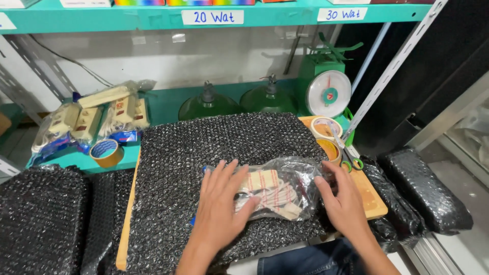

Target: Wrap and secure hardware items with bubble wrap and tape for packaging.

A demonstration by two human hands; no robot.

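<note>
- Clear plastic bag (pixel 277 188) of cream-coloured parts with red markings: lies near the middle of a sheet of black bubble wrap (pixel 204 153), toward its near edge.
- Left hand (pixel 220 206): fingers spread wide, palm flat on the bag's left end, pressing it down.
- Right hand (pixel 342 198): open, fingers slightly curled against the bag's right end; grips nothing firmly.
- Progress, as judged: bag is placed on the wrap and steadied; the wrap lies flat, no edge folded over, no tape applied. Wrapping and sealing remain.
- Bubble wrap covers a wooden board (pixel 368 196) on the bench.
- To the right on the board: tape rolls (pixel 326 127) and green-handled scissors (pixel 351 163), close to the right hand.
- Brown tape roll (pixel 106 152) on the teal shelf (pixel 168 99), left, beside another bag of similar parts (pixel 91 119).
- Behind: two green lamp shades (pixel 239 102), a green dial scale (pixel 326 86).
- Black-wrapped bundles flank both sides (pixel 41 214); nothing lies over the bag.
</note>
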